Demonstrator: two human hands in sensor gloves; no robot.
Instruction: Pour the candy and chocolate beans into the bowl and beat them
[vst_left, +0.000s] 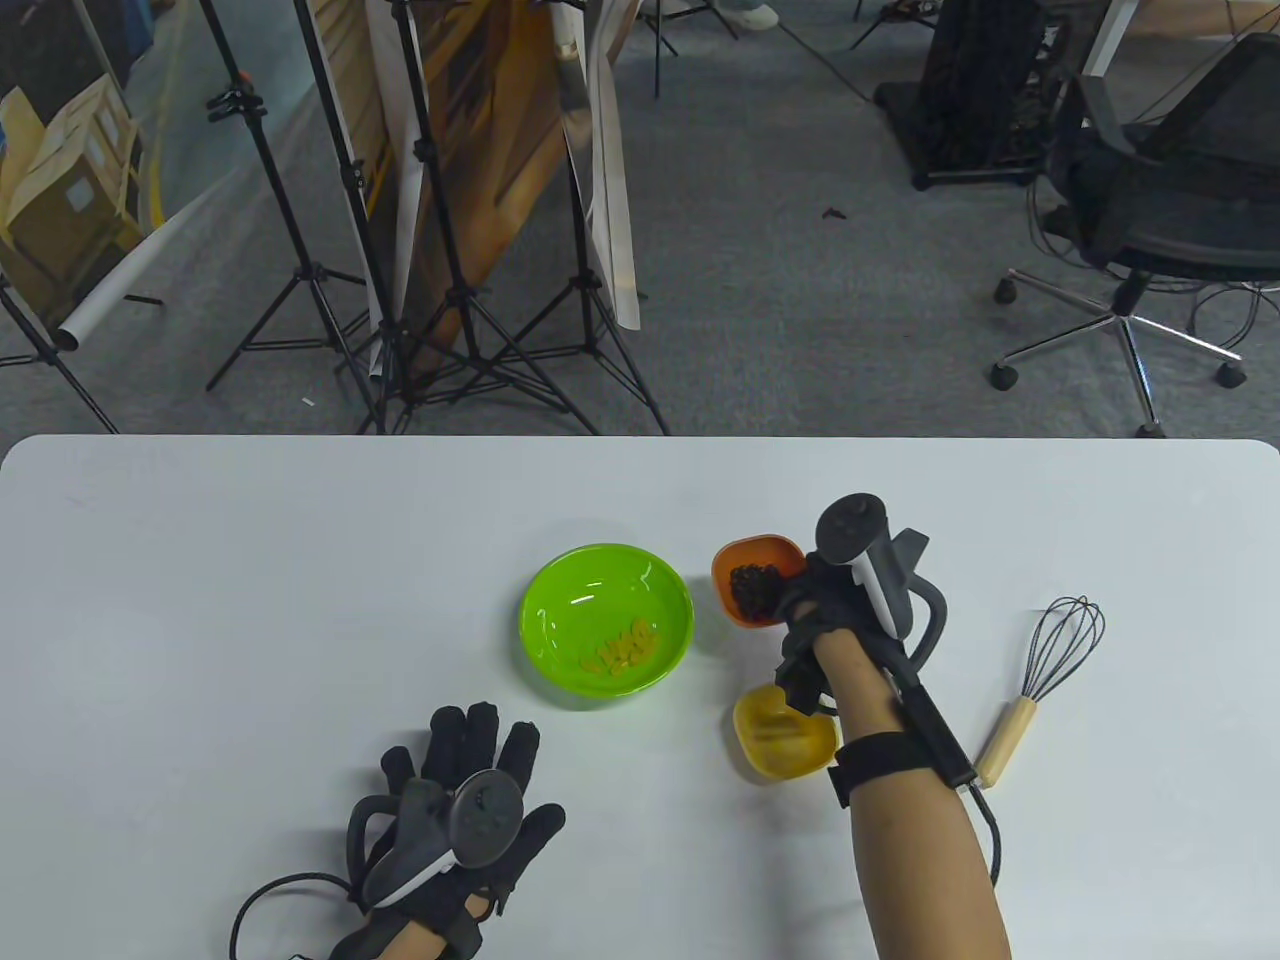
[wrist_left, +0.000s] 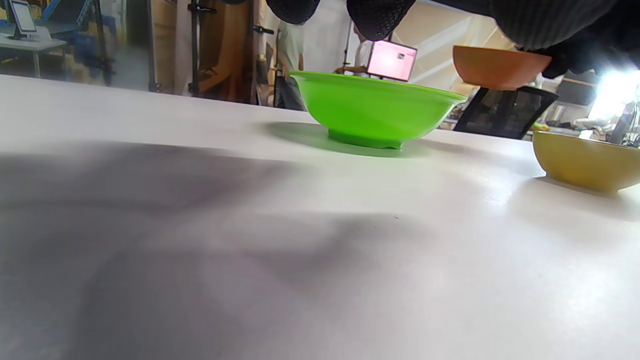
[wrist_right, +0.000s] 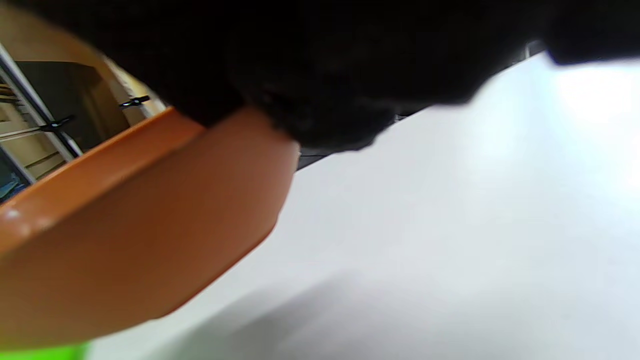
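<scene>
Orange cup (vst_left: 745, 562) of chocolate beans (vst_left: 754, 588) in right hand (vst_left: 815, 610)'s grip; left hand (vst_left: 470, 800) flat, fingers spread.

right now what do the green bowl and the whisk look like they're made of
The green bowl looks like glossy moulded plastic: a uniform bright colour, with sharp light glints on its inner wall. The whisk seems to have thin dark wire loops, either metal or coated, which the look leaves open, and a pale handle that looks like unfinished wood, matte and light tan.
</scene>
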